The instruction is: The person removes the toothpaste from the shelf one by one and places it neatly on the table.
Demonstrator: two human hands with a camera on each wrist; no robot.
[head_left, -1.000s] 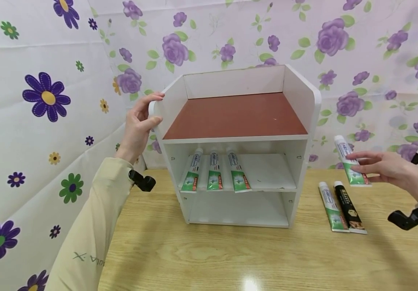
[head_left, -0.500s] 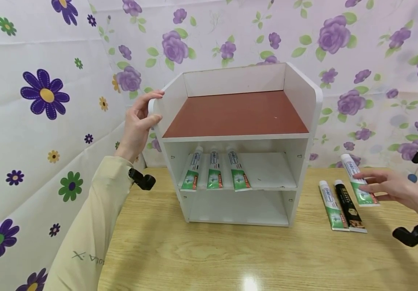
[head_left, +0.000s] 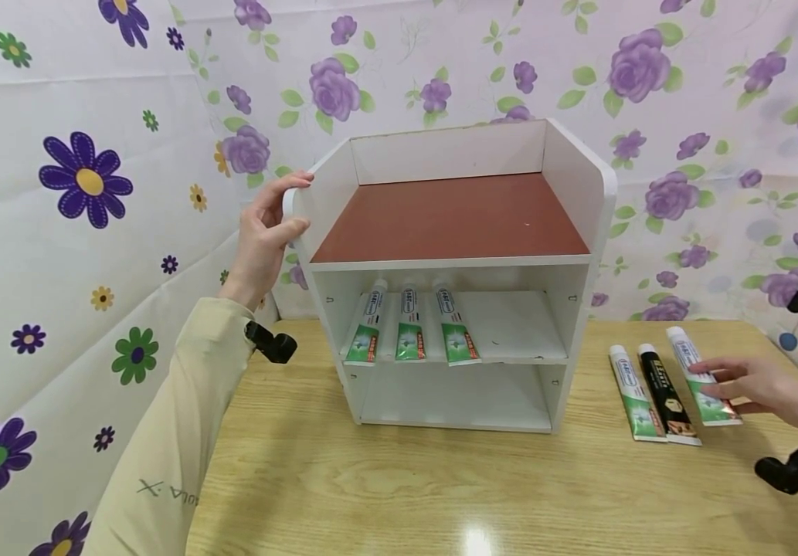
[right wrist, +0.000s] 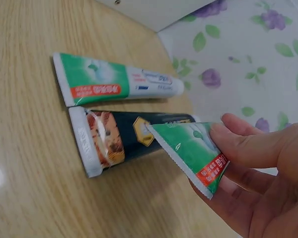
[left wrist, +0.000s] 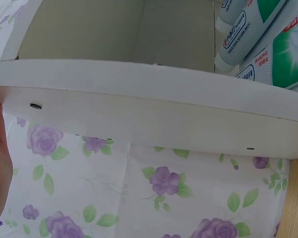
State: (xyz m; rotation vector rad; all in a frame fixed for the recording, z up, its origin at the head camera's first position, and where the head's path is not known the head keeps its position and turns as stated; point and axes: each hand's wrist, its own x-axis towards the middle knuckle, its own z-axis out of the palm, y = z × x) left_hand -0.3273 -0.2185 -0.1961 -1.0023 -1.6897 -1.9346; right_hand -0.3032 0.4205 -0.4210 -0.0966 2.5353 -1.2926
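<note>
My left hand [head_left: 263, 235] grips the upper front edge of the left side panel of a white shelf unit [head_left: 450, 264]. At the far right, my right hand [head_left: 763, 386] pinches a green-and-white toothpaste tube [head_left: 703, 378] between thumb and fingers, close over the table. In the right wrist view the held tube's flat crimped end [right wrist: 191, 156] points toward the camera, and its cap end is hidden by the hand. Left of it, a black toothpaste tube [head_left: 667, 394] and another green-and-white tube [head_left: 637, 395] lie side by side on the wood.
Three green-and-white tubes, left [head_left: 368, 324], middle [head_left: 409, 324] and right [head_left: 454, 324], lie on the middle shelf, crimped ends forward. The unit has a brown top [head_left: 450, 220] with raised sides. Floral sheets [head_left: 482, 62] hang behind and at the left of the wooden table [head_left: 399, 494].
My right hand has lowered the held tube and moved it right, from above the two lying tubes to beside the black one. The left hand stays on the shelf unit.
</note>
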